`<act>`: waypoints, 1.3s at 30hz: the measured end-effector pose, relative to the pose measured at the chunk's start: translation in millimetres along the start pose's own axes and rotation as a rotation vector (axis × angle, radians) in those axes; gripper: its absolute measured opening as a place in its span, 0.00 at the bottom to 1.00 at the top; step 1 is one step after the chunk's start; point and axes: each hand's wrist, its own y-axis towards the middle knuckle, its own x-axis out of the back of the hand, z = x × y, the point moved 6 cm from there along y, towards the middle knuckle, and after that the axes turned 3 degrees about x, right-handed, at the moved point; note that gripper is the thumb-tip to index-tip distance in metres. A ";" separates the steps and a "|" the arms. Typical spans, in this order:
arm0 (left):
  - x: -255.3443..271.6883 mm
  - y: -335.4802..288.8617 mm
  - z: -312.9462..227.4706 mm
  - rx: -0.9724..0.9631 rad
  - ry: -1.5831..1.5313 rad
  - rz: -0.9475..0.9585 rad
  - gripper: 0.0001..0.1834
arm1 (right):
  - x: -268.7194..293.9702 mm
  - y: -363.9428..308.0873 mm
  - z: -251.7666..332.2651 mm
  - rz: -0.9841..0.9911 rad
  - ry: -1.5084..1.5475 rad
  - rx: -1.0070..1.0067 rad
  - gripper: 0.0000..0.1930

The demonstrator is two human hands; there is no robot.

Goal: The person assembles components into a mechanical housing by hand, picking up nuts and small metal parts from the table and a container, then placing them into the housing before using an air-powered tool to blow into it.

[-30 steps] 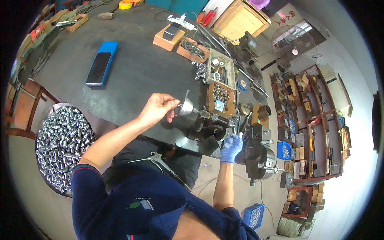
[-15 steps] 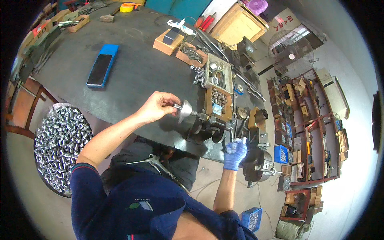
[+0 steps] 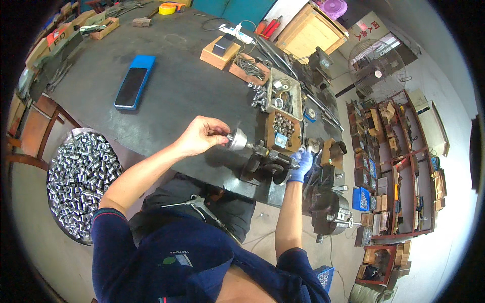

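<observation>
My left hand [image 3: 201,135] is bare and its fingertips pinch a small metal piece held against the silver chuck [image 3: 237,140] of a small dark bench machine [image 3: 262,164] at the table's near edge. My right hand [image 3: 302,164], in a blue glove, rests on the machine's right end, fingers curled around a part I cannot make out. Just behind the machine stands a wooden box [image 3: 283,130] with several small metal parts.
The dark steel table [image 3: 172,86] carries a blue case [image 3: 133,82], wooden boxes, a grey parts tray [image 3: 284,95] and loose fittings. A basin of shiny metal sleeves [image 3: 78,174] sits at my left on the floor. A heavy vise [image 3: 328,212] and shelves [image 3: 389,166] stand at right.
My left hand has moved right and a little down to the chuck. My gloved right hand has risen from below the table edge to the machine's right end.
</observation>
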 end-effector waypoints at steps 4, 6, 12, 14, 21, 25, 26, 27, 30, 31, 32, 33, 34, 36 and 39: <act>-6.0 5.4 -2.0 -0.017 0.061 0.027 0.11 | 66.4 -20.6 -27.8 -0.133 -0.193 0.112 0.19; 0.6 -0.1 -1.0 -0.038 0.092 0.006 0.11 | 36.7 -65.2 -25.7 -0.125 -0.147 0.084 0.17; -0.1 0.0 -2.4 0.008 0.022 -0.008 0.09 | 22.3 -106.3 -9.9 -0.171 -0.077 -0.058 0.16; -0.6 2.0 0.0 0.025 -0.002 0.014 0.07 | 31.4 -95.6 -13.1 -0.242 -0.084 -0.034 0.17; -6.7 8.4 0.6 0.139 0.124 0.024 0.15 | 29.1 -1.2 3.3 -0.080 -0.329 0.132 0.08; 2.0 4.6 6.4 0.170 0.144 -0.031 0.20 | -65.5 -33.7 37.5 -0.017 -0.210 0.194 0.15; 0.9 3.3 5.7 0.160 0.113 -0.035 0.20 | -74.2 -47.8 49.2 -0.009 -0.142 0.242 0.16; -0.7 2.7 5.4 0.152 0.081 -0.038 0.21 | -76.6 -61.4 59.0 -0.003 -0.074 0.289 0.16; -2.0 -1.5 2.5 0.163 0.052 -0.052 0.19 | -73.5 -105.7 66.8 0.190 0.013 0.310 0.13; -3.4 -1.4 1.7 0.162 0.053 -0.045 0.19 | -71.9 -121.8 67.4 0.203 0.008 0.321 0.14; -4.3 -0.9 1.7 0.159 0.054 -0.041 0.18 | -63.9 -133.7 63.2 0.180 -0.018 0.305 0.15; -4.4 -1.1 2.1 0.156 0.054 -0.041 0.18 | -56.9 -144.0 57.8 0.159 -0.045 0.286 0.17; -4.7 -0.9 1.9 0.146 0.044 -0.051 0.17 | -49.4 -149.0 50.8 0.187 -0.063 0.251 0.18; -5.8 0.2 1.0 0.124 0.022 -0.066 0.16 | -1.7 -135.3 26.6 0.026 -0.016 0.126 0.17; -3.1 -1.9 -1.3 0.095 -0.016 -0.091 0.15 | -0.5 -122.5 0.5 -0.358 -0.115 0.131 0.12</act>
